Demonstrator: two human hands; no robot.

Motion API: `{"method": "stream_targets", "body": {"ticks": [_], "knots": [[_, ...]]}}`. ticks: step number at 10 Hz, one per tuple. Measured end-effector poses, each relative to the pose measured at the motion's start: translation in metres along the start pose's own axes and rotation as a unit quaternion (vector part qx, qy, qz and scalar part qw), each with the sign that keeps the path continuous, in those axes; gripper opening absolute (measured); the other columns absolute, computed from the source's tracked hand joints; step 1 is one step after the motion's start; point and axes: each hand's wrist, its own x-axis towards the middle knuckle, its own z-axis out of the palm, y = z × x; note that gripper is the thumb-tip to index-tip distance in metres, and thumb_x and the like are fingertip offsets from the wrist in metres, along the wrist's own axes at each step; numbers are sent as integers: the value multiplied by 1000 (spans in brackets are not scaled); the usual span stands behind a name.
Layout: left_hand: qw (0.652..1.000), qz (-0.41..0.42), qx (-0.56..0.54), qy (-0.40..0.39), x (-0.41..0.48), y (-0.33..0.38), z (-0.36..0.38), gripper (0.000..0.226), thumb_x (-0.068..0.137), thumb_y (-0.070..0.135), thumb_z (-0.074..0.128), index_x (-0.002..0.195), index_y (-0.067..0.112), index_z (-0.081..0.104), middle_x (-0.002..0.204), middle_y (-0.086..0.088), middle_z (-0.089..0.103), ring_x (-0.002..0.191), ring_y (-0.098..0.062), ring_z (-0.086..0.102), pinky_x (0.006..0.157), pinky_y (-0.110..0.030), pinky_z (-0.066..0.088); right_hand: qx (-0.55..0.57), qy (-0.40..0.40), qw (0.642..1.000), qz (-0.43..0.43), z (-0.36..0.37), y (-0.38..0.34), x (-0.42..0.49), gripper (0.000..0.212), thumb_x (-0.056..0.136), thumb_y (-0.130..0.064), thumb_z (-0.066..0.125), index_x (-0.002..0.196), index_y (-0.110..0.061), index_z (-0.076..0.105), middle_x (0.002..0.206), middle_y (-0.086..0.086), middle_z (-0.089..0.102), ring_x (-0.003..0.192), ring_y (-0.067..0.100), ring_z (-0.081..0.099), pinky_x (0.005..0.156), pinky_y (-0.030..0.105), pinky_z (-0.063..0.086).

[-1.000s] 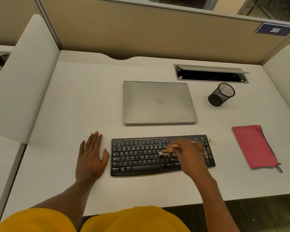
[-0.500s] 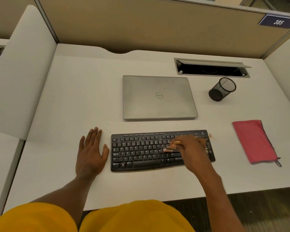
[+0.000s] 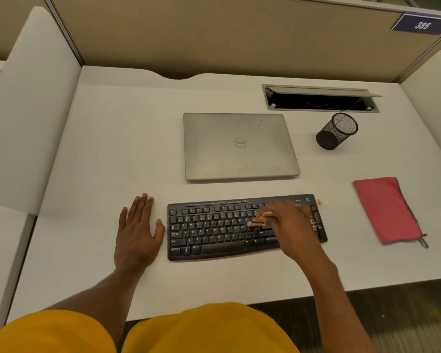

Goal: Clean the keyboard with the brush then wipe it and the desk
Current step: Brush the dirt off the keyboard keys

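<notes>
Right hand (image 3: pixel 290 225) grip pinches brush (image 3: pixel 259 221) on keyboard (image 3: pixel 214 233) (bristles leftward).

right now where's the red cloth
In the head view the red cloth lies flat on the right side of the desk, just right of the keyboard and nearer the camera than the mesh pen cup.

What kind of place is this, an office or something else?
Probably a shared office or library study cubicle: tan partition walls fence in the white desk, a plate numbered 385 marks the seat, and a cable hatch is set into its top.
</notes>
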Motion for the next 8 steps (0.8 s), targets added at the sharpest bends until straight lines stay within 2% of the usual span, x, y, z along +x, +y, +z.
{"method": "stream_targets", "body": {"ticks": [1, 2, 3, 4, 5, 6, 7, 8], "knots": [[1000, -2, 1, -1, 0, -1, 0, 74, 103, 53, 25, 169, 22, 15, 177, 3, 9, 162, -9, -1, 133, -44, 5, -37, 40, 998, 37, -11, 9, -3, 18, 99, -23, 59, 102, -37, 70, 109, -6, 69, 109, 19, 57, 101, 44, 38], [1000, -2, 3, -1, 0, -1, 1, 74, 103, 53, 25, 169, 23, 14, 177, 4, 8, 162, -9, -2, 133, -44, 4, -139, 43, 988, 49, -16, 12, -4, 19, 97, -21, 61, 105, -37, 69, 108, -9, 69, 111, 18, 55, 97, 38, 31], [1000, -1, 4, 1, 0, -1, 1, 73, 103, 53, 26, 169, 22, 15, 177, 4, 9, 162, -8, -3, 133, -44, 4, -98, 54, 994, 5, -11, 4, -1, 19, 98, -24, 60, 103, -40, 69, 103, -11, 68, 105, 16, 55, 99, 41, 34], [1000, 0, 5, 3, 0, -1, 2, 73, 103, 53, 26, 169, 22, 16, 177, 3, 10, 162, -7, -3, 133, -43, 4, -24, 30, 999, -23, -5, -5, 0, 19, 99, -27, 57, 102, -41, 69, 102, -14, 65, 105, 12, 53, 102, 43, 35], [1000, 0, 4, 2, 0, -1, 1, 73, 103, 53, 26, 169, 22, 15, 177, 3, 10, 162, -7, -3, 133, -43, 4, -37, 2, 999, -30, 2, -3, 3, 19, 100, -29, 56, 102, -42, 69, 108, -15, 66, 109, 11, 52, 104, 43, 32], [1000, 0, 5, 1, 0, -2, 1, 73, 103, 53, 25, 169, 22, 15, 177, 3, 9, 162, -7, -3, 133, -43, 4, -38, 11, 999, -5, -2, 6, 4, 19, 100, -29, 56, 99, -44, 68, 108, -14, 68, 110, 13, 54, 104, 44, 33], [1000, 0, 5, 1, 0, -1, 1, 74, 103, 54, 25, 169, 22, 15, 177, 3, 9, 162, -8, -3, 133, -43, 3, -58, 24, 997, 44, -13, 15, 4, 18, 100, -27, 56, 100, -39, 69, 105, -8, 70, 108, 18, 58, 101, 41, 34], [1000, 0, 5, 1, 0, -1, 1, 74, 103, 54, 25, 169, 22, 15, 177, 3, 9, 162, -8, -3, 133, -43, 3, -89, 47, 994, 37, -15, 14, 6, 16, 98, -24, 60, 96, -36, 70, 100, -7, 70, 103, 18, 60, 93, 38, 37]]}}
